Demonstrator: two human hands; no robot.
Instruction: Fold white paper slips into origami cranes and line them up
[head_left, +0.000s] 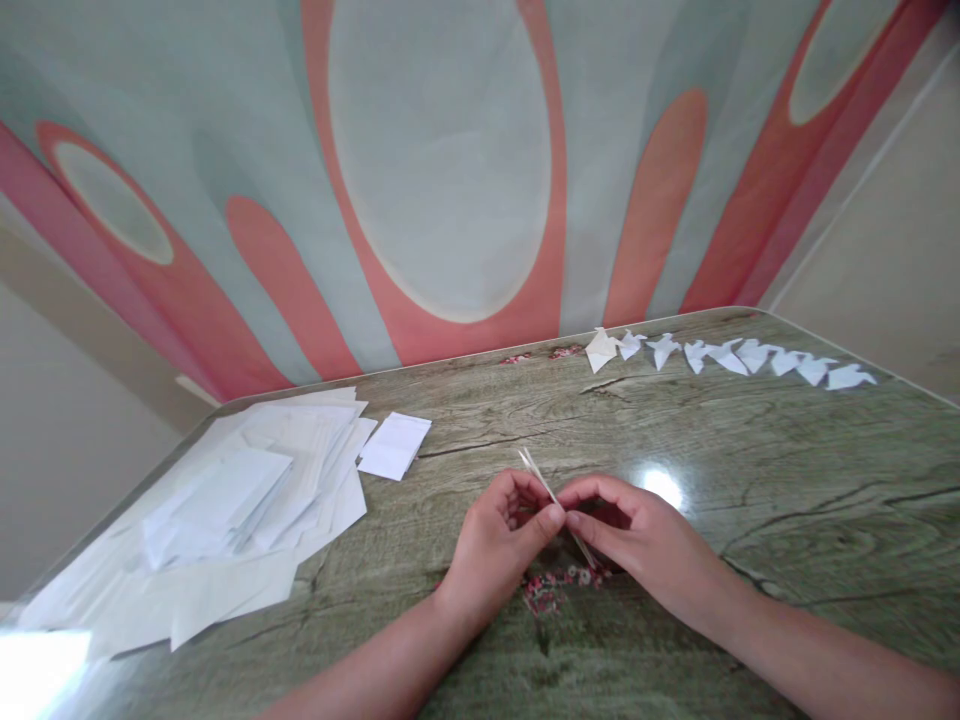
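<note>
Between my two hands is a thin folded piece of paper point(534, 468), seen nearly edge-on and tilted, its upper end parted into layers. My left hand point(504, 535) pinches it from the left with thumb and fingers. From the other side my right hand point(630, 520) grips the same paper, its thumb and fingertips close to the left thumb. Both hands are just above the wooden table, over a printed floral patch point(551, 590). How the paper is folded in the middle is hidden by my fingers.
A spread pile of white paper sheets point(232, 600) covers the table's left side. Beside it lies a small folded paper stack point(395, 446). Several folded paper birds point(664, 350) stand in a row along the back right edge. Behind the wood-patterned table point(465, 440) rises a patterned wall point(442, 160).
</note>
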